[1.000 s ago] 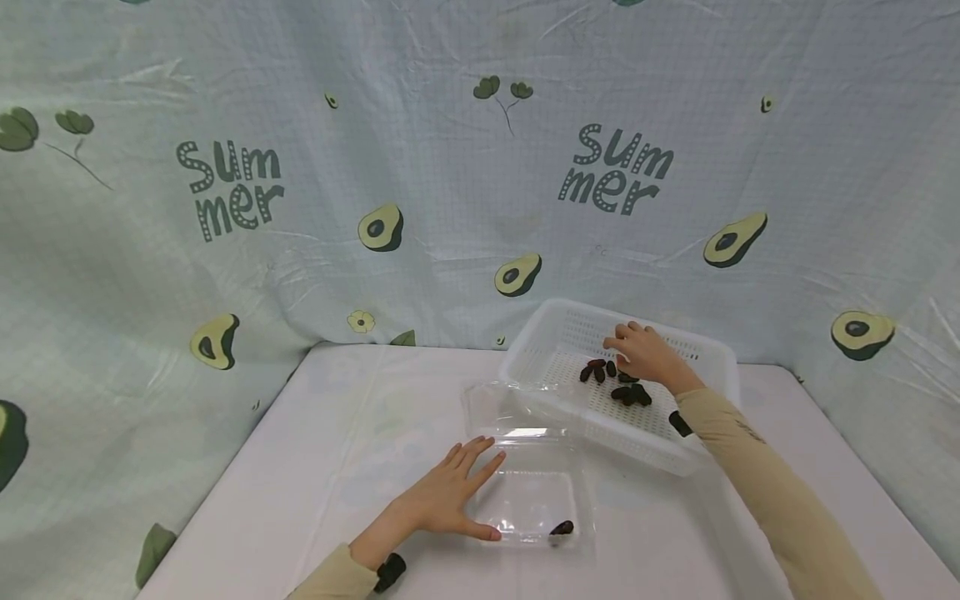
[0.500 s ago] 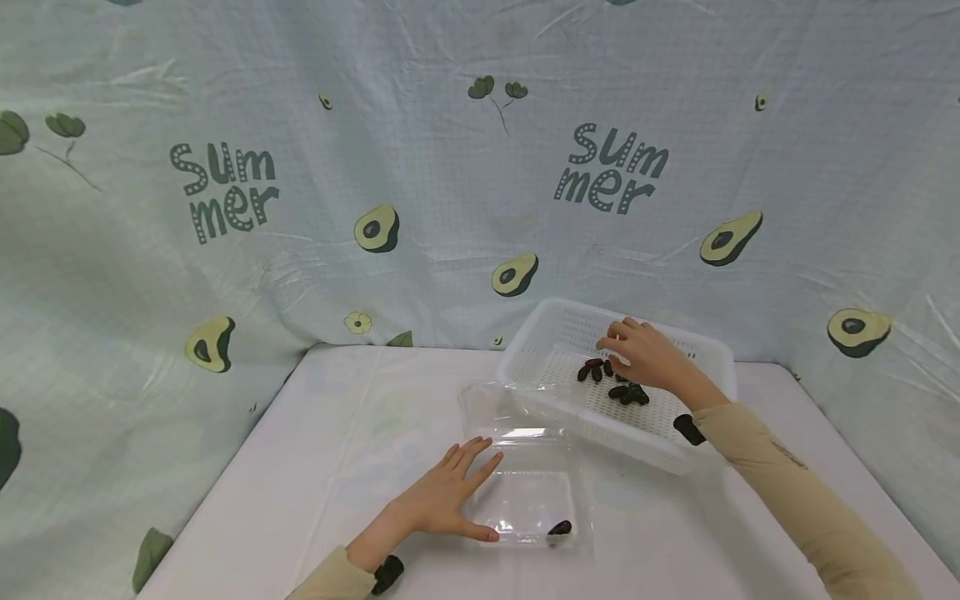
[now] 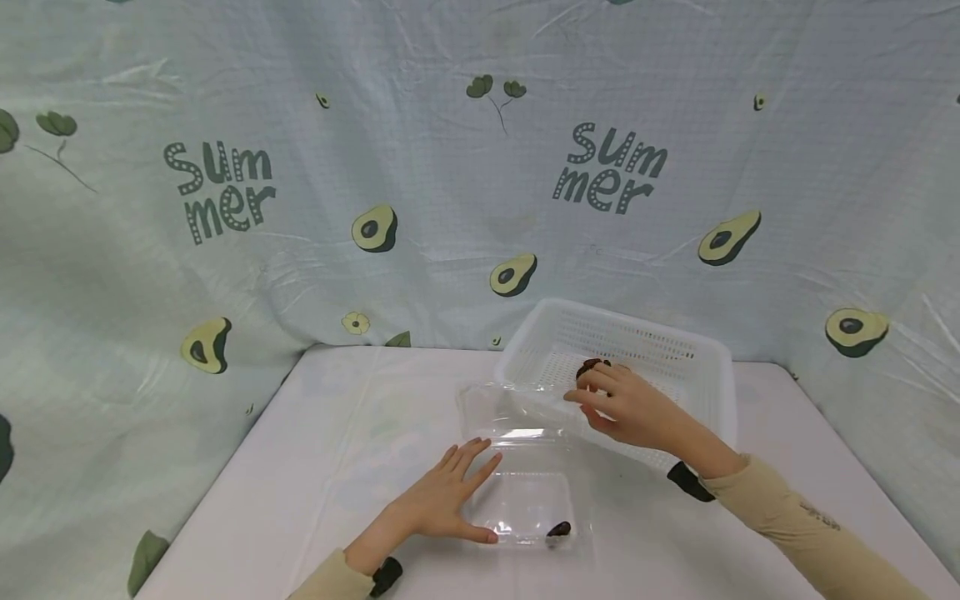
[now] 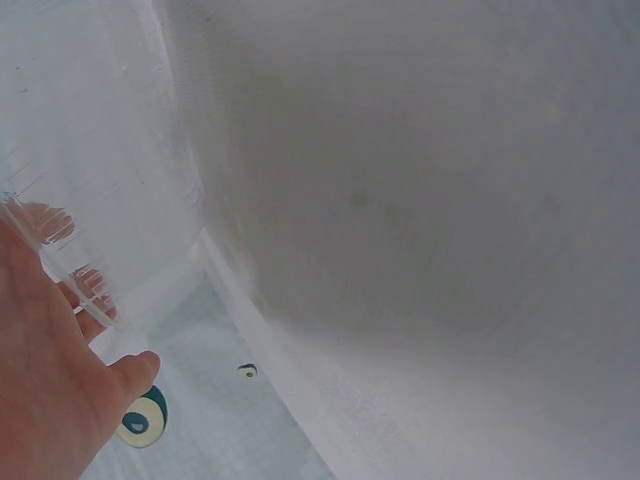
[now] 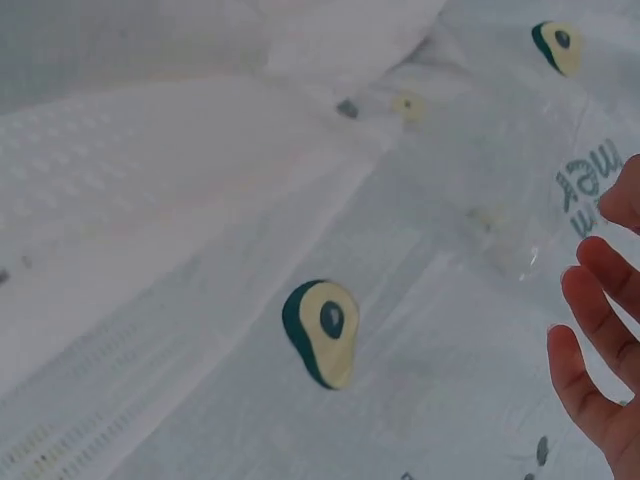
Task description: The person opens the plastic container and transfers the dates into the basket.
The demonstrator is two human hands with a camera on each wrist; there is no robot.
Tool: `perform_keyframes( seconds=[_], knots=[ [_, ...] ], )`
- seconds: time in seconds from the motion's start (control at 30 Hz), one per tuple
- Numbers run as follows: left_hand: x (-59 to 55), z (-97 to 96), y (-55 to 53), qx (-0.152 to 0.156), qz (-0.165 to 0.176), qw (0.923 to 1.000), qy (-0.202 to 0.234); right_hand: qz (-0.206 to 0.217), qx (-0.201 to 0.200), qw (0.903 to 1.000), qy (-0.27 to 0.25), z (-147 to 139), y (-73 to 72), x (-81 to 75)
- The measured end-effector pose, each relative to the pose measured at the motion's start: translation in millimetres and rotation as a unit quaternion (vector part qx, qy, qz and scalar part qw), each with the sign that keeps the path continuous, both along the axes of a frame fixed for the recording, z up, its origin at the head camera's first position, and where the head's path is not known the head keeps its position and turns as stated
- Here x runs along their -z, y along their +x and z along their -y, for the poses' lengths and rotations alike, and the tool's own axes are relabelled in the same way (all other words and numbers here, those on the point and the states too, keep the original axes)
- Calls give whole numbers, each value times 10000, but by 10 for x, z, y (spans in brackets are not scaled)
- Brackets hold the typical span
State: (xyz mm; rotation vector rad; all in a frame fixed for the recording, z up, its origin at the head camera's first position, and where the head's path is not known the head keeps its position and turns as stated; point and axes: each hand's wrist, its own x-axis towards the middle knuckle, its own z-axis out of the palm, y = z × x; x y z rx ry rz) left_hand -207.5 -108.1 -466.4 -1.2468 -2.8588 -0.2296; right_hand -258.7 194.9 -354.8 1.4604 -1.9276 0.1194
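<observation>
A clear plastic clamshell box [image 3: 521, 500] stands with its lid [image 3: 510, 408] folded back. A dark brown oval fruit, like a date [image 3: 558, 530], lies in its near right corner. My left hand [image 3: 442, 500] rests at the box's left side, fingers spread; in the left wrist view it touches the clear wall [image 4: 110, 240]. My right hand [image 3: 630, 408] hangs over the near left side of a white perforated basket [image 3: 701, 367], fingers bent. I cannot tell whether it holds a date. More dates [image 3: 591, 367] lie in the basket beyond it, partly hidden.
The basket stands at the back right, against the hanging avocado-print sheet [image 3: 420, 150]. The box lid reaches to the basket's near left edge. A white cloth [image 3: 360, 433] covers the table. Each wrist wears a black band [image 3: 688, 482].
My right hand has come from over the middle of the basket toward me and to the left, nearer the box lid. The left hand and the box have stayed in place.
</observation>
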Motion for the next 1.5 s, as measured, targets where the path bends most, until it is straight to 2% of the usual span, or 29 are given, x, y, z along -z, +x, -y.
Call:
perform_keyframes(
  seconds=[0.23,0.4,0.5,0.67,0.9,1.23,1.4,1.5],
  knots=[
    [2,-6,7,-31,71,10000,-18,243,-79,9979,599,129,307,217],
    [-6,-7,8,-37,105,9999,-11,437,-270,9949,872,175,416,396],
    [-12,-7,6,-42,136,9999,-22,340,-314,9932,1069,197,450,487],
    [-16,-2,9,-41,169,9998,11,40,-284,9885,1485,235,476,635],
    [-3,-3,4,-52,168,9998,-1,-9,-275,9810,1923,282,446,768],
    [-1,-1,-8,-61,62,10000,-28,-123,-166,9585,2845,415,344,801],
    [-7,-1,0,-54,82,10000,-15,-13,-142,9484,3168,481,354,812],
    [-17,0,10,-56,98,9999,0,137,-160,9458,3241,498,348,836]
  ],
)
